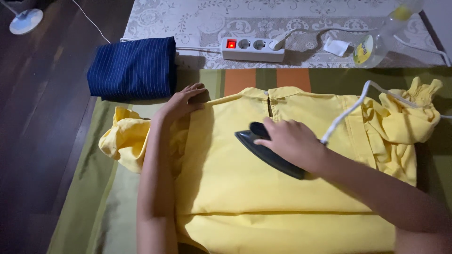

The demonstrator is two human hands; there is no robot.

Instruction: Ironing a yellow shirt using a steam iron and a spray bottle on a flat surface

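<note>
A home is shown — dark wooden floor (42, 117), patterned rug (188, 19). A power strip (253, 49) is laid there.

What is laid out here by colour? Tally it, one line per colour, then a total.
Yellow: 1, the yellow garment under the iron and both hands.
Dark blue: 1, the folded striped cloth.
Dark grey: 1, the iron, held by the right hand.
White: 1, the power strip.
Clear: 1, the plastic bottle.
Total: 5

The left hand presses the garment's shoulder.
</note>
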